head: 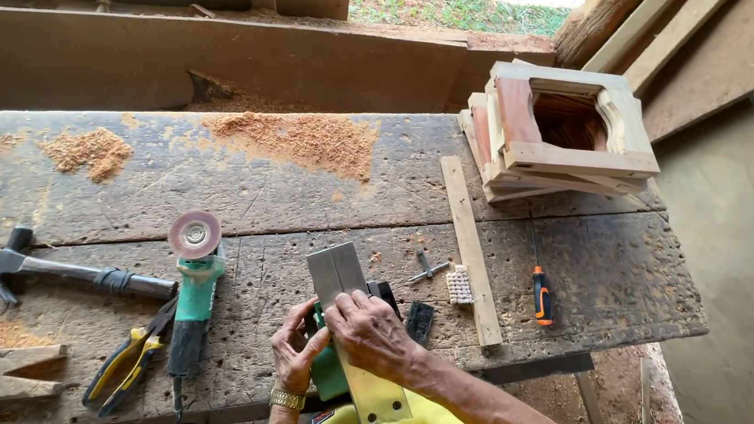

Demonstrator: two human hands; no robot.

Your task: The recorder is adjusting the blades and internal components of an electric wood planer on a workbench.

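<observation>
Closest in, at the near edge of the workbench (628,282): an electric planer (336,274), turned over, grey metal sole facing up, green body underneath, one end propped against a yellow shirt. Gripped from the left by the left hand (294,353), fingers curled shut around the green housing, a gold watch at the wrist. Covered from above by the right hand (373,333), fingers bent and drawn together, tips pressed down on the sole about midway along; exactly what lies beneath them cannot be made out.

Judging by the pose: mid-inspection or adjustment of the planer's underside, not cutting. Calls for a steady clamp from the left side and careful fingertip work near the cutter gap, well clear of any edge.

Just right of the planer, a small black block (419,321), then a pale ribbed piece (460,285) and a couple of loose metal bits (427,268). Further right, a thin wooden strip (471,249) lying lengthways and an orange-handled screwdriver (540,297).

Left of the hands, a green angle grinder (194,291) with its disc upward, yellow-handled pliers (127,365) touching its side, and a black claw hammer (67,272) laid flat.

Beyond, heaps of sawdust (301,138) over the weathered boards. At the far right corner, a stack of wooden frames (576,157), square and hollow in the middle. Past that, rough timber walls and a patch of grass.
</observation>
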